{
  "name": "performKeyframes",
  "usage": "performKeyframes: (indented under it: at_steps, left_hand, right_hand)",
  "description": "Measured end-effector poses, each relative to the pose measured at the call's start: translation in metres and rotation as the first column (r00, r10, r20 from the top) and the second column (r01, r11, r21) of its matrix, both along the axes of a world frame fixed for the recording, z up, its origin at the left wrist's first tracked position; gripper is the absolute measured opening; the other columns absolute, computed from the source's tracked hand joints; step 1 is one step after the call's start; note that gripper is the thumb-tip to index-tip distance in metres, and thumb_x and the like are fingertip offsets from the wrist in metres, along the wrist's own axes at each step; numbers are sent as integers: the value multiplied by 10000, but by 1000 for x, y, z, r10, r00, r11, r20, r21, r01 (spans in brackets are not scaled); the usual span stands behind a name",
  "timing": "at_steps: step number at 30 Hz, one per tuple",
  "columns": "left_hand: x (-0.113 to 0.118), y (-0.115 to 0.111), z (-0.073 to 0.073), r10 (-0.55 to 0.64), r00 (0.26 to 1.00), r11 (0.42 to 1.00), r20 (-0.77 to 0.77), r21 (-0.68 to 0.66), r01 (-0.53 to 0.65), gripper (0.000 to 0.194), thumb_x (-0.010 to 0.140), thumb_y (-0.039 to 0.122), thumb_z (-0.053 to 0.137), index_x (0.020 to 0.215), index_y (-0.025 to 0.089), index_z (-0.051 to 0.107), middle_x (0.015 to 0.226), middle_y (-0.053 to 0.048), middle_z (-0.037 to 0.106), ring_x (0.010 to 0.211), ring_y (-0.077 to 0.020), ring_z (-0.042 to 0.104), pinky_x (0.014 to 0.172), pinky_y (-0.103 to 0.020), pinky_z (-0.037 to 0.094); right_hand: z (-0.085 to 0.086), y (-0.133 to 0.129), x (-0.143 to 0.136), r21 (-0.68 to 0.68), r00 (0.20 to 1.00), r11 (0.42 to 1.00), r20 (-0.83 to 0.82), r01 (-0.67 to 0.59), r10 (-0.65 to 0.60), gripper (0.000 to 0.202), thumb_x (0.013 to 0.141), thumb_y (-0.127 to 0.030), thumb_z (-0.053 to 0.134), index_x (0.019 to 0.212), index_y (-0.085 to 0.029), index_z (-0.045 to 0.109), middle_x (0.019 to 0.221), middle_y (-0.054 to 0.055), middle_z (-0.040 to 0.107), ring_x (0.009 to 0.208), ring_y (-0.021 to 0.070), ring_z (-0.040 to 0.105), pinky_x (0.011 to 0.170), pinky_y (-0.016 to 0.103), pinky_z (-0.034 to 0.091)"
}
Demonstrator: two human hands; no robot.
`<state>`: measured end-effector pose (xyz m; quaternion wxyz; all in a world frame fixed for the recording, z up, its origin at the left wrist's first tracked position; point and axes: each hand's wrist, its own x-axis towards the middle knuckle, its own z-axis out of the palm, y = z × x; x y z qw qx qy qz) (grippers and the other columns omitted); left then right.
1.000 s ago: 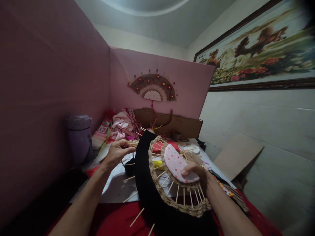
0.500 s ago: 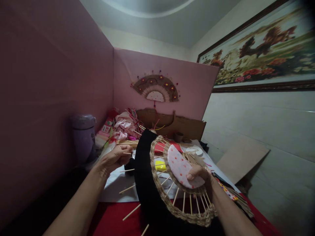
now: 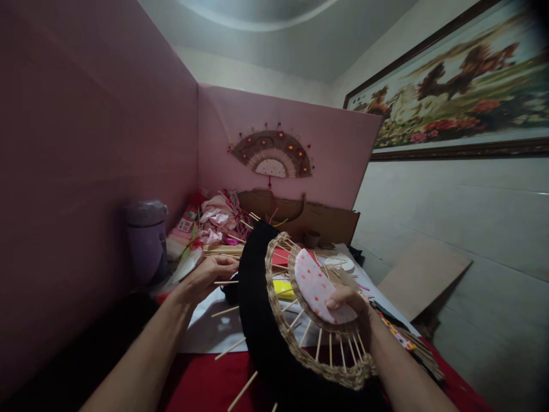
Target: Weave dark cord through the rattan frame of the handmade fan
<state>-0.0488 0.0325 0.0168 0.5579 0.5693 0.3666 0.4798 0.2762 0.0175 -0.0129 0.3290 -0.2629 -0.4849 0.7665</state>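
Observation:
A fan-shaped piece with a black outer band (image 3: pixel 257 309), braided twine rings (image 3: pixel 278 320) and thin wooden sticks is held up, tilted, above the table. My right hand (image 3: pixel 354 303) grips it at the pink dotted half-circle (image 3: pixel 313 286), thumb on top and fingers hidden behind. At the band's left edge my left hand (image 3: pixel 214 276) is closed in a pinch; whatever lies between its fingertips is too small to make out. Bare stick ends (image 3: pixel 225 312) poke out past the band. A dark bundle (image 3: pixel 230 292) lies below the left fingers, partly hidden by the band.
A purple lidded container (image 3: pixel 146 240) stands at left beside pink cloth (image 3: pixel 218 212) and packets. A finished fan (image 3: pixel 270 151) hangs on the pink back board. Cardboard (image 3: pixel 330 220), a small brown pot (image 3: pixel 311 237) and a yellow packet (image 3: pixel 283 289) sit behind the piece.
My left hand has moved slightly right, its fingertips now against the band's edge. The fan-shaped piece has shifted a little to the right and turned slightly; my right hand keeps its grip.

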Motion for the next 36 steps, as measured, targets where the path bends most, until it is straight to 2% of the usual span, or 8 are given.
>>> performKeyframes:
  at_steps: [3,6,11,18,27,30,33,36]
  left_hand:
    - [2,0,2,-40,999,997,33,-64,42,215,571,258,727,556,134,552,500,48,403,436,-53,302,444,-220,222]
    - [5,0,4,17,999,998,43,-53,-15,186,585,267,716,665,120,636,489,52,391,445,-60,296,451,-223,213]
    - [9,5,1,77,993,997,93,21,-79,187,632,287,692,677,108,665,491,36,427,474,-61,325,469,-217,230]
    - [10,7,-4,89,992,995,88,35,-92,193,651,301,678,680,112,655,511,21,483,481,-69,391,490,-219,276]
    - [24,20,-22,219,944,952,-245,267,-152,222,621,341,656,570,132,600,481,16,503,474,-99,423,492,-234,318]
    - [34,20,-36,288,862,917,-417,381,-122,145,658,285,596,586,159,601,534,5,545,535,-123,476,534,-242,344]
    - [44,14,-47,461,647,844,-607,526,-108,99,697,201,545,636,188,623,606,-11,594,611,-148,516,581,-257,336]
    - [50,5,-46,538,475,818,-697,568,-94,126,721,151,520,699,203,632,660,-33,611,663,-180,540,606,-281,336]
  right_hand:
    - [0,-5,0,-79,998,995,15,55,-54,430,549,-200,567,961,-82,604,581,77,650,434,145,578,373,206,454]
    - [0,-6,1,-92,991,987,18,134,-133,405,581,-238,557,947,-74,615,607,92,665,454,160,600,372,215,472]
    - [0,2,2,-17,980,980,15,198,-198,417,580,-218,552,958,-53,617,570,93,665,439,178,609,361,221,478]
    - [5,10,-6,46,955,960,-121,277,-270,236,616,-247,590,775,-81,643,594,93,674,469,170,618,380,213,483]
    - [12,18,-11,-140,770,805,-239,576,-592,111,718,-221,570,776,-133,603,590,34,676,459,145,608,434,225,511]
    - [15,20,-14,-148,722,771,-276,620,-634,115,707,-212,555,771,-130,605,595,37,679,464,156,607,448,253,522]
    - [17,22,-17,-141,686,744,-307,653,-660,133,688,-204,563,787,-128,611,598,42,679,454,170,607,497,308,546]
    - [15,24,-18,-166,655,725,-332,668,-679,152,685,-191,571,820,-133,611,603,44,681,473,184,621,533,341,555]
